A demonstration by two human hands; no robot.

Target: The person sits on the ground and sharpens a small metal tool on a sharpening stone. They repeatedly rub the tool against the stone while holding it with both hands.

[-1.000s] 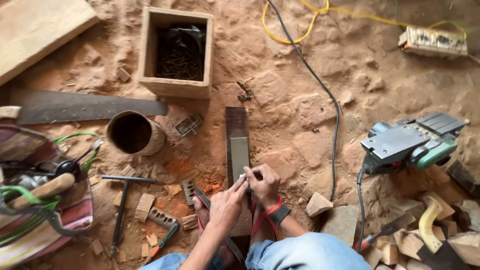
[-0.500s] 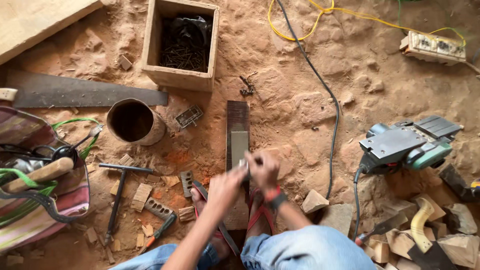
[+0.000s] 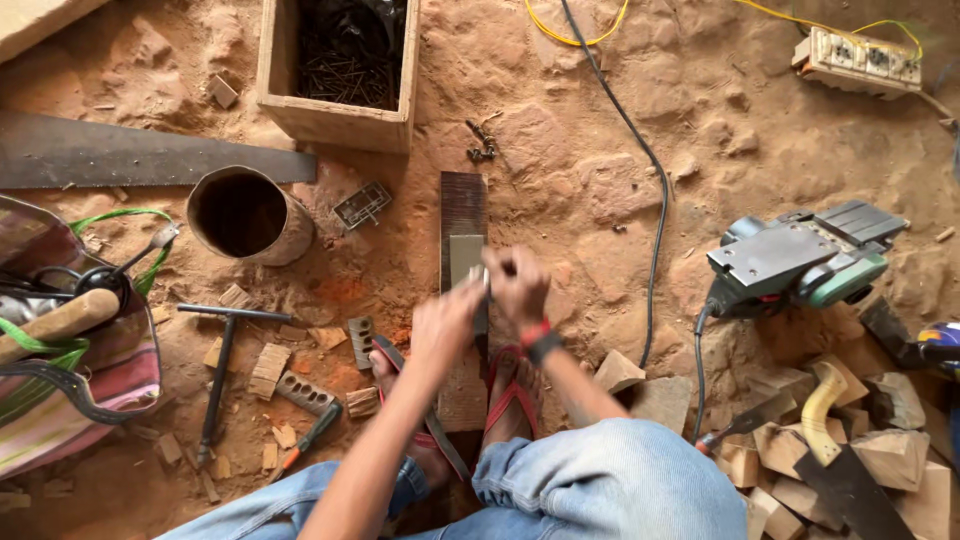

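**Blade on sharpening stone: hands advanced**

Both grips are closed on a small metal blade: left hand behind, right hand in front. The blade lies flat on the grey sharpening stone, itself on a dark wooden board on the dirt floor. Compared with a second ago, the hands sit farther up the stone, consistent with a honing stroke.

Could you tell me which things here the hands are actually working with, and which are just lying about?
In use: left hand, right hand, grey blade, dark block.

Lying about: planer, nail box, saw, hammer, tin, power strip.
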